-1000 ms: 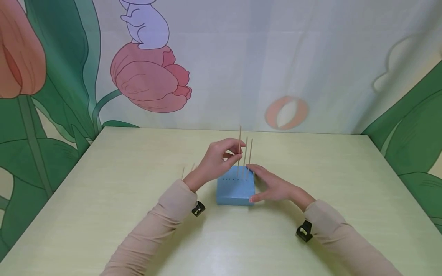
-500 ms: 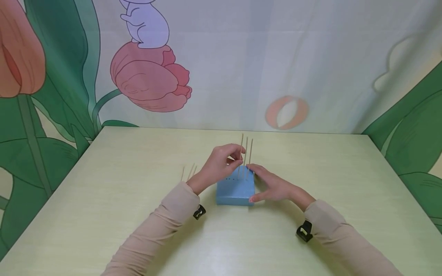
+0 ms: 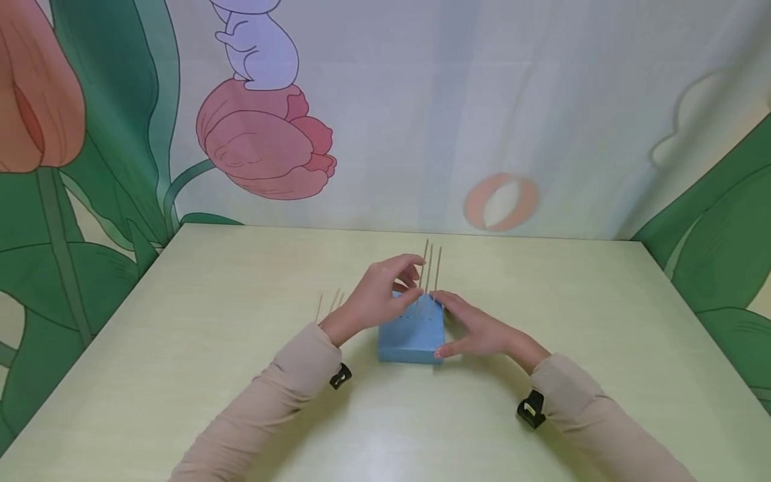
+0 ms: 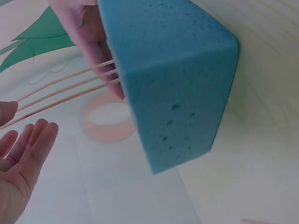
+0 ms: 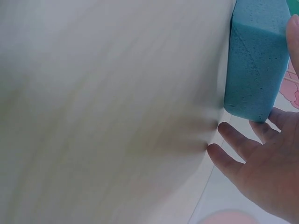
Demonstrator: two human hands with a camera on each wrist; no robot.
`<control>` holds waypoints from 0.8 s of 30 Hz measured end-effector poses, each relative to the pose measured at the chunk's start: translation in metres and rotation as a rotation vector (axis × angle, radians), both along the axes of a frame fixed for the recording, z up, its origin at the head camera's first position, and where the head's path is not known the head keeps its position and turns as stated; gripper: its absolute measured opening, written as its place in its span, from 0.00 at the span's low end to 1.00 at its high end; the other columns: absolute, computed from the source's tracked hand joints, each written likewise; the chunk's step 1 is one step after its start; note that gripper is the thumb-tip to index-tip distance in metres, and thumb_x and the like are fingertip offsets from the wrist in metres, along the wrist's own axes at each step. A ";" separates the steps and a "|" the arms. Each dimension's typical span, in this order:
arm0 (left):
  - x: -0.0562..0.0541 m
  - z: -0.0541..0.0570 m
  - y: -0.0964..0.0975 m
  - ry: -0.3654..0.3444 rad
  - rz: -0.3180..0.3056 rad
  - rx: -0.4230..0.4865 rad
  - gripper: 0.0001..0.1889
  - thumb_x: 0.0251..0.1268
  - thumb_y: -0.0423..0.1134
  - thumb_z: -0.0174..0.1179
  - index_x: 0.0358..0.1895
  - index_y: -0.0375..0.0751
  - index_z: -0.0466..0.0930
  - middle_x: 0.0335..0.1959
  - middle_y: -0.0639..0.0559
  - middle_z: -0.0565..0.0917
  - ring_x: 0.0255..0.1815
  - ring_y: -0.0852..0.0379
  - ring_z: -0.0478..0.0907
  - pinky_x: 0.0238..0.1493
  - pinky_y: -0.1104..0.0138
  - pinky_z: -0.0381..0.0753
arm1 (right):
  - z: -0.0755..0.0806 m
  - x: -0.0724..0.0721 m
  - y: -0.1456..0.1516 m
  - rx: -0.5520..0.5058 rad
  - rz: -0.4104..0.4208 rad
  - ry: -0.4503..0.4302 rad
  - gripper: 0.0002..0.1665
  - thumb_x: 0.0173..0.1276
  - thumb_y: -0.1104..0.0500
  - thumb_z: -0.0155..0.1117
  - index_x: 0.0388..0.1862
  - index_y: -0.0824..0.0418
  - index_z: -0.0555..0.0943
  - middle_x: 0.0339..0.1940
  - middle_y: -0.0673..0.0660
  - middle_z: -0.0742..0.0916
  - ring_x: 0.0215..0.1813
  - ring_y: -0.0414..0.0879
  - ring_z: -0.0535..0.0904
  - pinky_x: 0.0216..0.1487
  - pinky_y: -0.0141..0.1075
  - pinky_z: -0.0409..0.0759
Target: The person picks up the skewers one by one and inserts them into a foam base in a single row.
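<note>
A blue foam block (image 3: 409,338) with small holes in its top lies on the table. Three thin wooden sticks (image 4: 70,88) stand in it close together, the leftmost leaning slightly. My left hand (image 3: 379,291) is beside that leftmost stick, thumb and fingers spread apart around it; in the left wrist view the fingers are parted and the thumb is near the sticks. My right hand (image 3: 482,329) holds the block's right side, thumb at the front and fingers at the back. The right wrist view shows thumb and fingertips against the block (image 5: 257,65).
Several more thin sticks (image 3: 336,299) stick up behind my left forearm; their lower ends are hidden. The pale wooden table (image 3: 542,274) reaches back to a printed curtain (image 3: 385,134). A black strap (image 3: 531,408) is on my right wrist and another on the left.
The leftmost stick has gone lower in the block, its top now nearly level with the other two. My left fingers have parted from it. The right hand has stayed on the block.
</note>
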State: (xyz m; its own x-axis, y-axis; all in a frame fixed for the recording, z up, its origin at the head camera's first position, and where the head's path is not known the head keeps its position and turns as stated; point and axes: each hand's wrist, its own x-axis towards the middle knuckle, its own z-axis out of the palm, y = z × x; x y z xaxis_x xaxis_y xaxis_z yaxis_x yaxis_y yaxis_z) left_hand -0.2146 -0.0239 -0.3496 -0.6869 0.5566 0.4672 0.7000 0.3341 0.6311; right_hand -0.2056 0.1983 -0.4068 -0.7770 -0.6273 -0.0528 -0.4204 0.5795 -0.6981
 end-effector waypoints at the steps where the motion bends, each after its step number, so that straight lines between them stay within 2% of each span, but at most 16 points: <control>1: 0.001 0.002 -0.003 -0.008 0.000 -0.001 0.19 0.56 0.27 0.60 0.52 0.31 0.70 0.34 0.45 0.77 0.35 0.54 0.79 0.37 0.68 0.80 | 0.000 0.000 0.000 0.003 0.000 0.003 0.59 0.50 0.45 0.71 0.71 0.63 0.48 0.71 0.63 0.55 0.70 0.57 0.50 0.66 0.55 0.51; 3: 0.003 0.005 -0.010 -0.020 -0.003 -0.003 0.19 0.57 0.28 0.60 0.53 0.31 0.70 0.35 0.44 0.77 0.36 0.53 0.79 0.38 0.65 0.81 | 0.000 -0.001 0.000 0.008 -0.003 0.005 0.60 0.49 0.45 0.72 0.71 0.63 0.48 0.71 0.63 0.55 0.70 0.58 0.50 0.65 0.54 0.52; 13: 0.008 0.013 -0.056 -0.033 0.027 -0.092 0.22 0.57 0.32 0.61 0.56 0.34 0.68 0.37 0.47 0.78 0.40 0.52 0.77 0.38 0.63 0.80 | 0.001 0.001 -0.001 0.015 -0.015 -0.021 0.61 0.49 0.45 0.72 0.72 0.62 0.47 0.71 0.64 0.53 0.71 0.59 0.47 0.66 0.55 0.50; 20: 0.007 0.007 -0.087 -0.111 0.031 -0.159 0.27 0.57 0.36 0.62 0.60 0.36 0.65 0.37 0.51 0.76 0.39 0.55 0.76 0.38 0.64 0.79 | 0.000 0.000 -0.001 0.012 -0.003 -0.013 0.61 0.49 0.45 0.72 0.72 0.63 0.46 0.71 0.65 0.52 0.71 0.59 0.46 0.66 0.56 0.50; 24: 0.006 0.001 -0.101 -0.142 0.061 -0.214 0.30 0.56 0.39 0.63 0.62 0.39 0.63 0.38 0.52 0.75 0.38 0.56 0.75 0.37 0.64 0.79 | -0.001 0.000 -0.001 0.010 0.002 0.005 0.61 0.49 0.45 0.72 0.71 0.64 0.47 0.71 0.65 0.52 0.71 0.59 0.47 0.66 0.55 0.50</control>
